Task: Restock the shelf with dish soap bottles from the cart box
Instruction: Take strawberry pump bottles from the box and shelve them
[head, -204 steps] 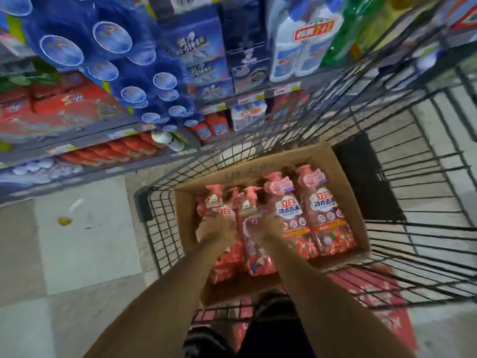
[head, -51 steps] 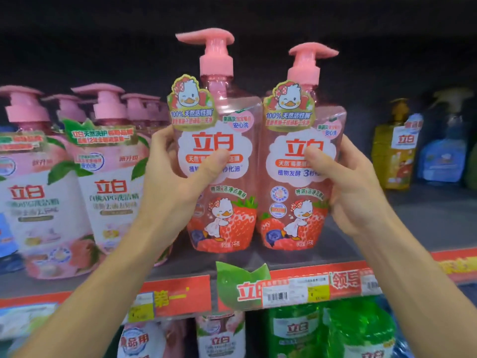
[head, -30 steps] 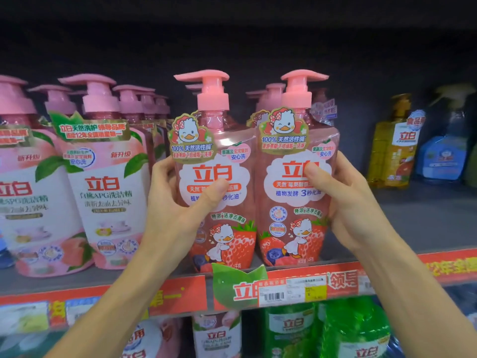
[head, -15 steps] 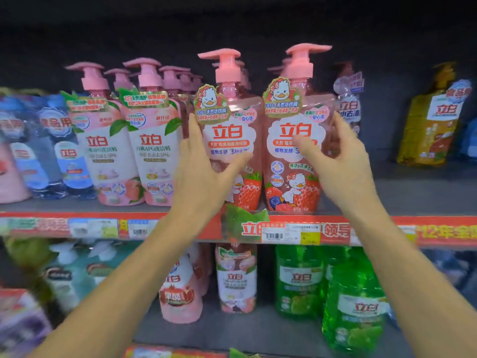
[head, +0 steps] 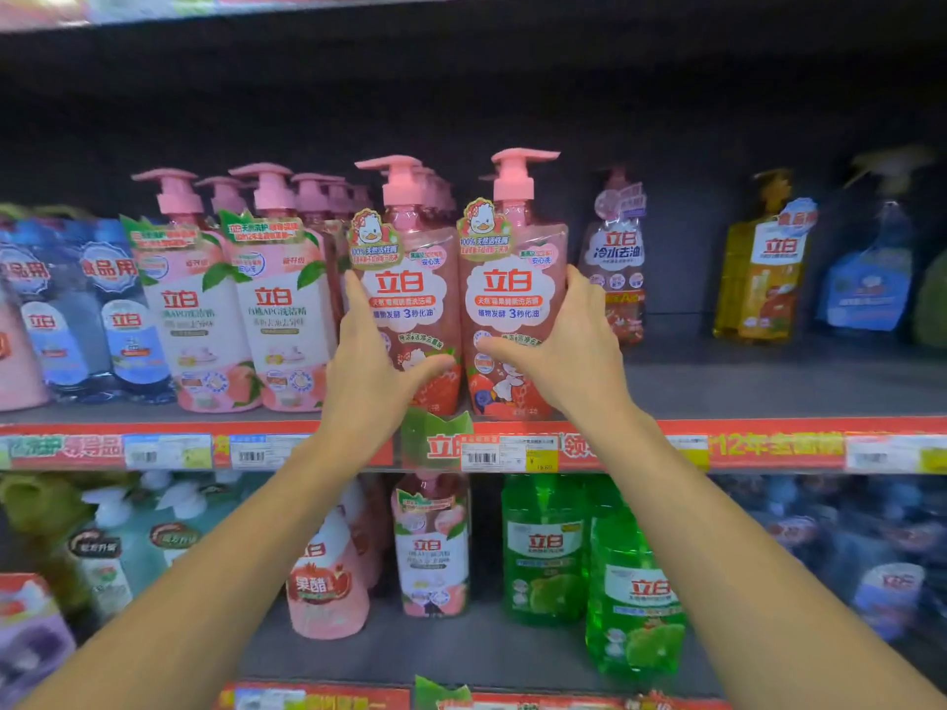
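Two pink strawberry dish soap bottles with pump tops stand side by side at the front of the middle shelf point(head: 768, 443). My left hand point(head: 369, 371) wraps the left bottle point(head: 405, 284), fingers on its left side and thumb across its lower front. My right hand point(head: 569, 351) holds the right bottle point(head: 507, 284) the same way from its right side. Both bottle bases rest on the shelf board. More pump tops of the same kind show behind them. The cart and its box are out of view.
Pink peach bottles point(head: 276, 310) and blue bottles point(head: 118, 320) crowd the left. To the right, a strawberry bottle point(head: 617, 258) stands further back, then bare shelf board point(head: 717, 381), a yellow bottle point(head: 763, 269) and a blue sprayer point(head: 871, 279). Green bottles point(head: 543, 550) fill the shelf below.
Both bottles went from the cart box to the shelf and were set down at its front edge. My hands have slid lower on them, and my view has pulled back.
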{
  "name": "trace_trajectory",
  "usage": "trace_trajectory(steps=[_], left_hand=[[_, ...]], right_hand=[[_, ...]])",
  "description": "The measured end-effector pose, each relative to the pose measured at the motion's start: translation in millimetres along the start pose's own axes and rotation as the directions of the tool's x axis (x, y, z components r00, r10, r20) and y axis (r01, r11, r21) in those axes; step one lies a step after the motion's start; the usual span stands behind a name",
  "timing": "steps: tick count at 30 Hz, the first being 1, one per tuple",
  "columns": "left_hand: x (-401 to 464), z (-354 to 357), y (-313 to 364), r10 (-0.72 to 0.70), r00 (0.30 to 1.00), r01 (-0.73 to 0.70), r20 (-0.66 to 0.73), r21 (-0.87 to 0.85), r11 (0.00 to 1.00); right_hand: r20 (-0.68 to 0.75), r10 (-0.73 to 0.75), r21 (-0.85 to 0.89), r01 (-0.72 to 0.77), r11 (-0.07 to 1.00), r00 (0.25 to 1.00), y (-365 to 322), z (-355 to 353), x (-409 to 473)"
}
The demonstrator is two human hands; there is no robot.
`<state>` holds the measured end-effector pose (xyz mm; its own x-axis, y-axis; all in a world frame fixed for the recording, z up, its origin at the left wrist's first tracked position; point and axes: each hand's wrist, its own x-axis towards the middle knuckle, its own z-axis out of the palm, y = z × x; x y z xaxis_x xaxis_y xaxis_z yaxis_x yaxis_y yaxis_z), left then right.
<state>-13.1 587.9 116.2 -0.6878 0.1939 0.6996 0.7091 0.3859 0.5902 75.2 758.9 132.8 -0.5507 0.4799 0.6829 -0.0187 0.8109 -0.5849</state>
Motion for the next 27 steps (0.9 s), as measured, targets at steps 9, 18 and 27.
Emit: trace_trajectory(steps=[9,18,27], left_hand=[[-6,6,5,-0.012,0.999,0.008,0.046,0.074,0.997],[-38,6,-8,0.037,0.995,-0.074,0.096,0.427,0.901],[-48,1,-10,-0.011,0.985,-0.082,0.169,0.531,0.843]], right_hand=[[0.001,0.071,0.006,-0.071,0.997,0.997,-7,-8,-5],[-0.007,0.106,0.132,-0.105,0.986,0.994,2,-4,-11],[0.027,0.153,0.095,-0.155,0.983,0.988,4,7,-18]])
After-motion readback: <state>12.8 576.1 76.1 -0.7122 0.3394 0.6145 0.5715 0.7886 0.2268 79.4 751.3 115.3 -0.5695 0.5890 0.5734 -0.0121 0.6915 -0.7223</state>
